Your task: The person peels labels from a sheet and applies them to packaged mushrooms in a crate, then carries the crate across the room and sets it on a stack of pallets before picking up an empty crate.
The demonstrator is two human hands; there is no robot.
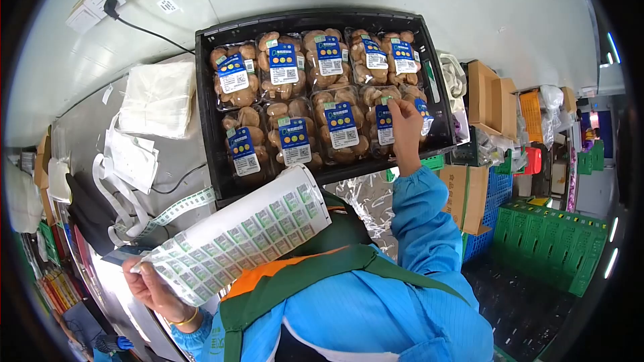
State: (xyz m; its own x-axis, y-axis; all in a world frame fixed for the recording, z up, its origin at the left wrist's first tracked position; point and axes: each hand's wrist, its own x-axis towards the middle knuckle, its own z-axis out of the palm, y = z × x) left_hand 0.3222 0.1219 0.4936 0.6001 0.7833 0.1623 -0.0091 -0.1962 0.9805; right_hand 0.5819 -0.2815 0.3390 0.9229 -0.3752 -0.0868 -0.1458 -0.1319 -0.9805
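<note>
My left hand [157, 289] pinches the lower left end of a sheet of small green-and-white labels [235, 241], which slants up to the right below a black crate [218, 191]. Two rows of clear packs of brown mushrooms [238, 97] fill the crate, each with a blue-and-white label [282, 64]. Small green stickers show on several packs. My right hand [404, 124] is over the front row at the right, its fingertips pressed together at the top of a pack [384, 127]. Whether a sticker is between those fingertips is too small to tell.
White bags [157, 99] lie left of the crate, with a white strap [111, 184] nearer me. A socket [100, 0] with a black cable is on the wall. Cardboard boxes [486, 97] and green crates [550, 245] stand right. Part of another person [111, 345] shows lower left.
</note>
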